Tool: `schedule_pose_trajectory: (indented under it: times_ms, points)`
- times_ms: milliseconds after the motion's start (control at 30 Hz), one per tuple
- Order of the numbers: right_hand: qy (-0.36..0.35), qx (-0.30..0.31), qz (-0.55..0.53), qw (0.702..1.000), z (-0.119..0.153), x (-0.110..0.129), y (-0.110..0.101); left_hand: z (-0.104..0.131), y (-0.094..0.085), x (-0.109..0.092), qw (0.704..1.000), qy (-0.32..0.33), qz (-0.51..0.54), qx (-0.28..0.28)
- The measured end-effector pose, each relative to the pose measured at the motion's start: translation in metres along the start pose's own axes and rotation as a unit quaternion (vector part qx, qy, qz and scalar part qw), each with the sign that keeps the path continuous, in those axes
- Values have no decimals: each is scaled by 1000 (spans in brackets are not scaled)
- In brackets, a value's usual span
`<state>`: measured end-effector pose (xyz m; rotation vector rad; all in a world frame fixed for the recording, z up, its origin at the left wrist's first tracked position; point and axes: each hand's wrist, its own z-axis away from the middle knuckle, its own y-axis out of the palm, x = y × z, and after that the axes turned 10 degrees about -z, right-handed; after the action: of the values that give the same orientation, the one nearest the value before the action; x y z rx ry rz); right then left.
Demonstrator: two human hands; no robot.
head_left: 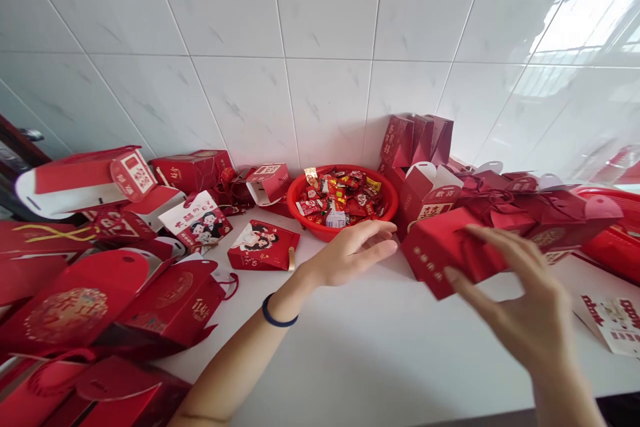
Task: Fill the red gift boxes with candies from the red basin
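Note:
My right hand has its thumb and fingers around a dark red gift box with a ribbon on top and gold characters on its side. The box is tilted; whether its base touches the table I cannot tell. My left hand reaches across the table with its fingers stretched out and holds nothing. Its fingertips are just left of the box, in front of a red plastic basin full of wrapped candies. A dark blue band circles my left wrist.
Many red gift boxes crowd the left side, some with open flaps. More boxes stand at the right, by a red basket. A printed card lies at the right edge. White tiles back the white table.

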<state>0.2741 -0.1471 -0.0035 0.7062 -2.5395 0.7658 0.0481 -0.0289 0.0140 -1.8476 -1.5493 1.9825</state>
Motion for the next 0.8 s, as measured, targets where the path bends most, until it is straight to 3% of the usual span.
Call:
schedule_pose_trajectory:
  times_ms: [67,133,233,400,500,600,700,800]
  points:
    - [0,-87,45,995,-21,-4,-15,-18,16,0,1000,22,-15,6]
    - [25,-133,78,988,-37,-7,-21,-39,36,-2,995,70,-73,25]
    - [86,-140,87,982,-52,-9,-23,-69,62,-5,976,104,-190,28]
    - [140,-128,68,980,-57,-10,-24,-98,85,-2,953,25,-300,24]
    - [153,-131,64,977,-56,-14,-24,-96,90,4,958,-1,-285,-8]
    - [156,-145,68,975,-56,-19,-24,-80,90,9,960,-74,-264,-60]
    - [156,-154,72,973,-56,-22,-23,-65,87,9,952,-129,-279,-17]
    - [159,-151,71,973,-56,-22,-22,-63,87,6,951,-111,-287,-9]
